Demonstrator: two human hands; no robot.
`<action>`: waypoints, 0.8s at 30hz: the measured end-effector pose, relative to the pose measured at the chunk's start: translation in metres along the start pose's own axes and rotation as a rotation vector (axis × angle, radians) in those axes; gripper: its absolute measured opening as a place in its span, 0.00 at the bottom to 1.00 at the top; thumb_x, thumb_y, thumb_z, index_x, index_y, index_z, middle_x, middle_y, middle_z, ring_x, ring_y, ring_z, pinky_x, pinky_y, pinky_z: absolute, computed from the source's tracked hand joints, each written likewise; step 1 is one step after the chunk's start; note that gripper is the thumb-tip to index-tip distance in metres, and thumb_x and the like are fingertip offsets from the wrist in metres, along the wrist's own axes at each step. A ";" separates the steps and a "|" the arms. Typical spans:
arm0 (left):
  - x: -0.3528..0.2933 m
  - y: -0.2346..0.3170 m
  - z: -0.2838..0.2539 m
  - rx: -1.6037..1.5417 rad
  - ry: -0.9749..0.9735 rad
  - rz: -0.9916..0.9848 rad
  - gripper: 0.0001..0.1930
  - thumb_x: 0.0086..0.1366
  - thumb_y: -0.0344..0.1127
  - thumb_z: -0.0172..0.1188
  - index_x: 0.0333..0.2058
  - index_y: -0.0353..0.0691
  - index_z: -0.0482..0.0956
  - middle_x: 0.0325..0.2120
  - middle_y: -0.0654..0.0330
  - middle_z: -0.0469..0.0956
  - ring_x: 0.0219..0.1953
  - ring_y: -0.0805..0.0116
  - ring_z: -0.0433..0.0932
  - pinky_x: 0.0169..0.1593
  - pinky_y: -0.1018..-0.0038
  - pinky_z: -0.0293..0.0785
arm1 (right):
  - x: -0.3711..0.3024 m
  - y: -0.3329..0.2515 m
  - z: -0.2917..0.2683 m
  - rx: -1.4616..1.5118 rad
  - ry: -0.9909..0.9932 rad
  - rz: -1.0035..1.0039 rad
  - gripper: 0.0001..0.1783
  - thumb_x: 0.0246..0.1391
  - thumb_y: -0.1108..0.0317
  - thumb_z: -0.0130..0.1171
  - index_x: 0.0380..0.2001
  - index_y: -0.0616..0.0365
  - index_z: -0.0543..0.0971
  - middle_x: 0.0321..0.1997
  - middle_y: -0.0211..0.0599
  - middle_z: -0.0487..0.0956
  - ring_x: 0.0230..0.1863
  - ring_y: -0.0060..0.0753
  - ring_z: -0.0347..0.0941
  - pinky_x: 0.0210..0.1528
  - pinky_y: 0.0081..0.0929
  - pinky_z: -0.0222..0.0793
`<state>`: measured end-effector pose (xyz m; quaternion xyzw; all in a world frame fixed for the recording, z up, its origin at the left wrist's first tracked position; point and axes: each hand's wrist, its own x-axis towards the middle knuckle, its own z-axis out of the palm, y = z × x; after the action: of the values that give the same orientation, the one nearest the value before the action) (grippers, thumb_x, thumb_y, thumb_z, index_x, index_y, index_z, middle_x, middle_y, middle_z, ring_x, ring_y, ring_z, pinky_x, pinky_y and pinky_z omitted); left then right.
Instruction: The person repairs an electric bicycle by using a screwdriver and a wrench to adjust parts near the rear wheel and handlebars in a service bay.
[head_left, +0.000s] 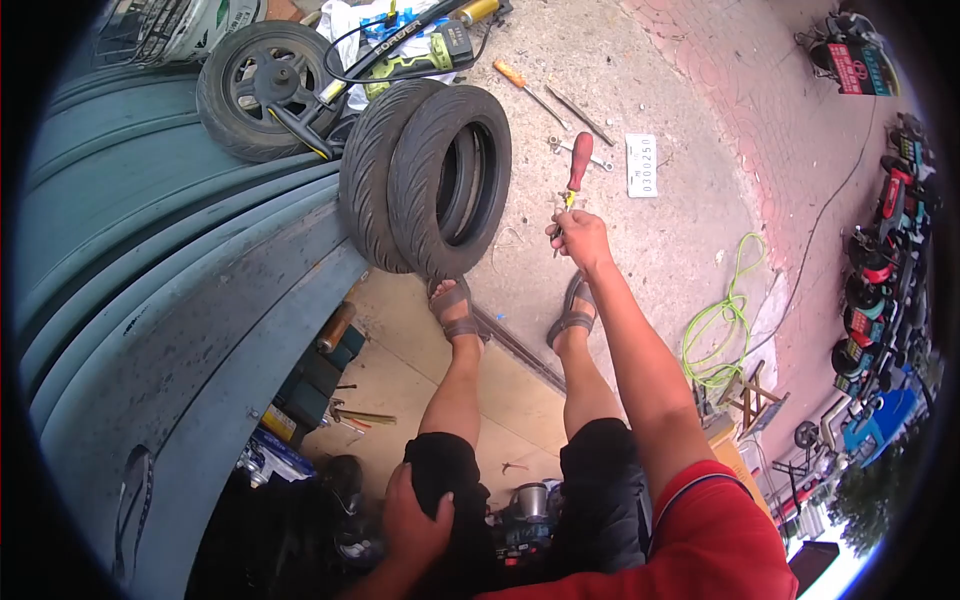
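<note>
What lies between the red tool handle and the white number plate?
In the head view, one end of a metal wrench lies between the red tool handle and the white number plate.

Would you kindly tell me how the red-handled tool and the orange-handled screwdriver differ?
The red-handled tool is at the right hand, while the orange-handled screwdriver lies apart from it. The red handle looks thicker and runs nearly vertically in the picture; the orange one slants. Both are brightly coloured.

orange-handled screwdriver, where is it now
In the head view, the orange-handled screwdriver lies on concrete, just right of top centre, beyond the right hand; a metal rod is on its right, two tyres lower left.
</note>
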<state>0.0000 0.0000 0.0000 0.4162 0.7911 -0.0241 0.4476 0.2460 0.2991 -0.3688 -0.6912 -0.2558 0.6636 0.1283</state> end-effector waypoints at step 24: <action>-0.290 0.224 -0.086 -0.238 -0.853 0.369 0.21 0.74 0.47 0.53 0.56 0.37 0.75 0.37 0.62 0.78 0.35 0.72 0.73 0.38 0.73 0.70 | -0.793 0.000 -0.052 0.417 -0.028 -0.486 0.21 0.69 0.57 0.50 0.32 0.66 0.79 0.24 0.36 0.82 0.25 0.25 0.80 0.29 0.23 0.77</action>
<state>0.1670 -0.0033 0.3375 0.4483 0.4469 -0.0222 0.7738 0.3063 -0.1080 0.3105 -0.5596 -0.2735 0.6612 0.4183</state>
